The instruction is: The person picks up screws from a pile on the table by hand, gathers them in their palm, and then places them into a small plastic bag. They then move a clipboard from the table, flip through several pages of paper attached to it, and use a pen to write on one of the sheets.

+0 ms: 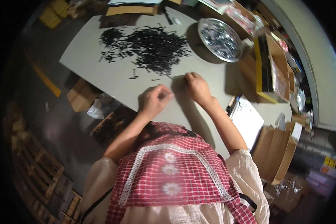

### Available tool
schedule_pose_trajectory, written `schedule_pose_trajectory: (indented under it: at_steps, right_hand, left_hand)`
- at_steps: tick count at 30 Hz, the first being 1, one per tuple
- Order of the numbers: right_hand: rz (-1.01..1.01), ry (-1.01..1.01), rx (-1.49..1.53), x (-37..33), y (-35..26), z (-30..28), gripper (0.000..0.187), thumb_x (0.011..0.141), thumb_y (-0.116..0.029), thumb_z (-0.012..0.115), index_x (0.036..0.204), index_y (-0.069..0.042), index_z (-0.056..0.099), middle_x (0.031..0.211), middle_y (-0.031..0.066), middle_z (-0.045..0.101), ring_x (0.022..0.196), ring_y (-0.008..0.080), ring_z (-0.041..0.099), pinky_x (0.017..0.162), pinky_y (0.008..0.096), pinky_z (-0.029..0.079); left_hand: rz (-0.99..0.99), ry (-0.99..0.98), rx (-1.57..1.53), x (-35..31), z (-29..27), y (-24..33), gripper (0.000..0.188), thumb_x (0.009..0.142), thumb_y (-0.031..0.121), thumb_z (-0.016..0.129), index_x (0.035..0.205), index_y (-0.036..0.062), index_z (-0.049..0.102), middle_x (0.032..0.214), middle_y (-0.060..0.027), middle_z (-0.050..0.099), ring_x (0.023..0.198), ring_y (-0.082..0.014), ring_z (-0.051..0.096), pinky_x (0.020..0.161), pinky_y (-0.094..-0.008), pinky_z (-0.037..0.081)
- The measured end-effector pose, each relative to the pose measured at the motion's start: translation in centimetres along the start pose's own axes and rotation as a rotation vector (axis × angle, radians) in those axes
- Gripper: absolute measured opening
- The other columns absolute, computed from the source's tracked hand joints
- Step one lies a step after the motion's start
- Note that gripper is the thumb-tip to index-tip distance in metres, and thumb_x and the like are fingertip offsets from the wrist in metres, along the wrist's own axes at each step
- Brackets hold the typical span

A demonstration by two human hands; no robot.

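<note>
A wide, loose pile of small black screws (153, 46) is spread over the far part of the pale table. A few stray screws (133, 75) lie on the near side of it. My left hand (158, 99) is curled closed just above the table, slightly blurred, with small dark pieces that look like the same screws inside its fingers. To its right, my right hand (198, 89) has its fingertips pinched together low over the tabletop, near the pile's near right edge. Whatever lies between those fingertips is too small to make out.
A round metal bowl (220, 40) of small clear packets stands at the far right of the table (112, 78). Open cardboard boxes (276, 69) crowd the right side, with white paper (247, 119) and pens nearby. Wooden pallets (37, 168) are on the floor at left.
</note>
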State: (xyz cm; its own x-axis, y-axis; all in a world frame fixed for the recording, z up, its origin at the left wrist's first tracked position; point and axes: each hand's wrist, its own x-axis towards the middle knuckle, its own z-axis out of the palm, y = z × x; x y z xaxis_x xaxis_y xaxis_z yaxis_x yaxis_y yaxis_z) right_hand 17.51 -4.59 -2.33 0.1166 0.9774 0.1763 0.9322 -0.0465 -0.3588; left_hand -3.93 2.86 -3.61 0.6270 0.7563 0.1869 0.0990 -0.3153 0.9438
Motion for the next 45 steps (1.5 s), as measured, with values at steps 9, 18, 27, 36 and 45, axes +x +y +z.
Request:
schedule_pose_trajectory:
  at_steps: [9,18,27,36,45]
  right_hand:
    - [-0.254,0.314,0.797,1.3,-10.1,1.3,0.028,0.080,-0.002,0.066,0.108,-0.003,0.069,0.105,0.0129,0.060,0.098,0.0279,0.061,0.084,0.0363,0.052]
    - [0.056,0.350,1.055,-1.2,-8.4,2.4,0.015,0.084,0.003,0.065,0.098,-0.002,0.066,0.104,0.0106,0.058,0.095,0.0220,0.058,0.084,0.0319,0.049]
    - [-0.100,0.191,0.975,-1.1,-9.0,1.4,0.017,0.083,0.009,0.062,0.098,0.003,0.066,0.106,0.0121,0.059,0.099,0.0216,0.060,0.087,0.0314,0.050]
    - [0.282,0.129,0.341,3.7,-4.2,1.9,0.028,0.083,-0.019,0.074,0.103,-0.001,0.067,0.099,0.0169,0.063,0.084,0.0333,0.066,0.074,0.0405,0.053]
    - [0.018,0.002,-0.170,3.5,-2.8,2.4,0.022,0.081,-0.011,0.066,0.102,-0.006,0.063,0.092,0.0151,0.064,0.082,0.0354,0.066,0.069,0.0433,0.055]
  left_hand:
    - [0.240,0.029,0.000,-0.2,-0.1,-3.1,0.023,0.086,0.010,0.071,0.106,0.0012,0.066,0.092,-0.0096,0.072,0.085,-0.0221,0.071,0.073,-0.0338,0.057]
    - [0.025,0.044,-0.002,-0.1,-0.2,-0.1,0.013,0.085,0.010,0.069,0.096,0.0046,0.064,0.079,-0.0111,0.068,0.070,-0.0222,0.067,0.066,-0.0321,0.052]
    - [0.094,0.081,-0.106,-0.6,0.2,-2.4,0.020,0.084,0.007,0.070,0.101,0.0014,0.061,0.078,-0.0121,0.067,0.069,-0.0220,0.067,0.065,-0.0334,0.053]
    - [0.066,0.006,-0.107,0.3,-0.3,-0.9,0.017,0.084,0.017,0.076,0.086,0.0054,0.063,0.076,-0.0034,0.069,0.064,-0.0144,0.066,0.060,-0.0279,0.051]
    - [0.048,0.011,-0.113,0.0,-0.2,-0.8,0.016,0.084,0.015,0.076,0.086,0.0041,0.064,0.076,-0.0013,0.068,0.066,-0.0094,0.062,0.063,-0.0246,0.048]
